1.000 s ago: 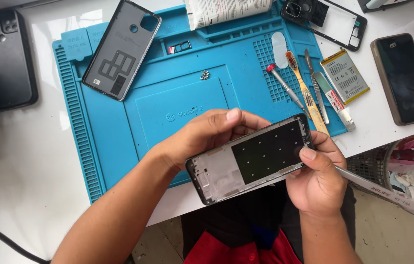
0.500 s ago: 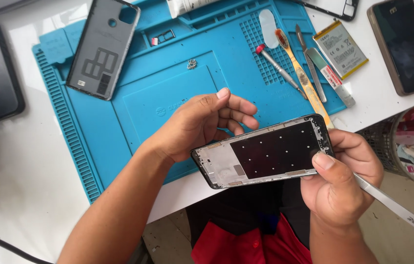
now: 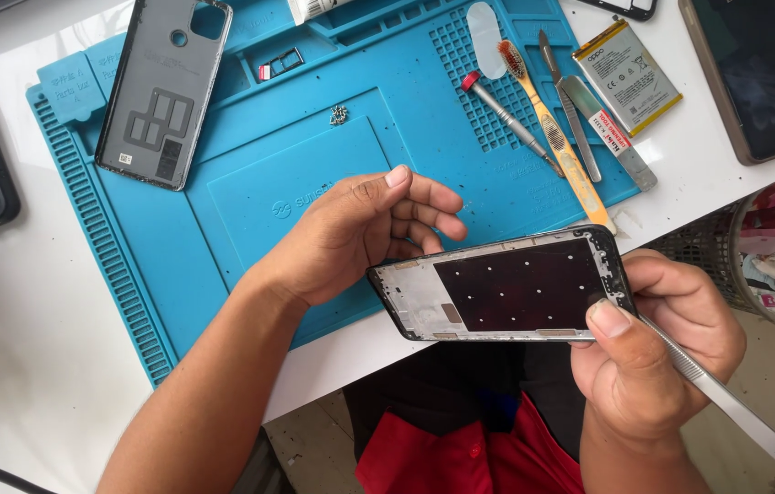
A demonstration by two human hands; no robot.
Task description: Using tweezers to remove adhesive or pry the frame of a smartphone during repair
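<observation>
Two hands at work — right hand (image 3: pixel 653 357) in a clamped grip on phone frame (image 3: pixel 506 288), left hand (image 3: pixel 360 233) loosely open, touching nothing.

A rectangular battery (image 3: pixel 627 77) with a pale, yellow-edged printed label lay on the white table just off the blue mat's (image 3: pixel 223 265) top right corner. Beside it, at the table's right edge, a phone (image 3: pixel 758 73) lay with its dark screen up. A metal spatula (image 3: pixel 609 134) at the mat's right edge bore a small red-and-white label. The grey phone back cover (image 3: pixel 163 87), near the mat's top left corner, carried a small white sticker.
</observation>
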